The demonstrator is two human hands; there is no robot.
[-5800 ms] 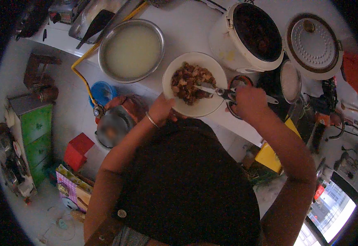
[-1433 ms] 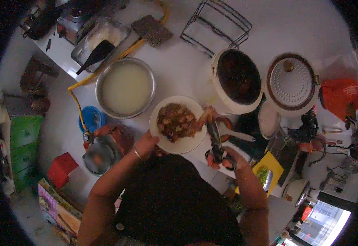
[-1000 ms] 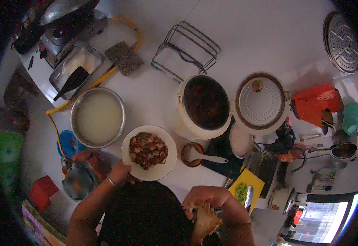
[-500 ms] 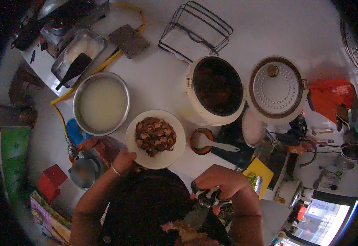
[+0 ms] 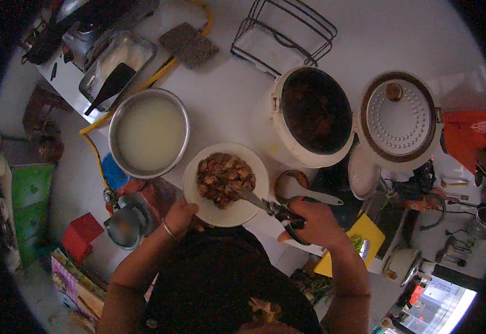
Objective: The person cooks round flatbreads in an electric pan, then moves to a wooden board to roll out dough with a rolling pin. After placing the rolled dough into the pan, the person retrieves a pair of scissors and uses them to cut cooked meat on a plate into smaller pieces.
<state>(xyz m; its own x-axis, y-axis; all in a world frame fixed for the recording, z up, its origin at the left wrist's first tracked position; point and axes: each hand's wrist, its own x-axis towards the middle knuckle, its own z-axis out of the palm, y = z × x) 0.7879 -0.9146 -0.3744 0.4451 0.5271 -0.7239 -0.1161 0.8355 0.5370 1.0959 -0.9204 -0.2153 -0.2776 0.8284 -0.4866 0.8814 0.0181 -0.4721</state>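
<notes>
My left hand (image 5: 180,217) grips the near left rim of a cream-coloured dish (image 5: 258,172). Chopped brown meat pieces (image 5: 225,179) are heaped in its middle. Dark-handled scissors (image 5: 270,207) are in my right hand (image 5: 316,224), fingers wrapped round the handles. Their blades reach over the dish's right rim, with the tips at the edge of the meat. Whether the tips pinch a piece I cannot tell. Just right of the dish, a small brown-rimmed bowl (image 5: 279,188) has a pale spoon (image 5: 315,195) resting in it.
Beyond the dish stands an open rice cooker (image 5: 279,142), dark food inside, its lid (image 5: 377,125) swung right. A metal basin (image 5: 184,139) of cloudy liquid sits to the left. Farther back are a black wire rack (image 5: 287,39) and a yellow hose (image 5: 167,67). A yellow board (image 5: 374,231) lies right.
My right hand has brought the scissors up from over my lap to the meat in the dish. My left hand keeps its hold. The whole view has shifted slightly.
</notes>
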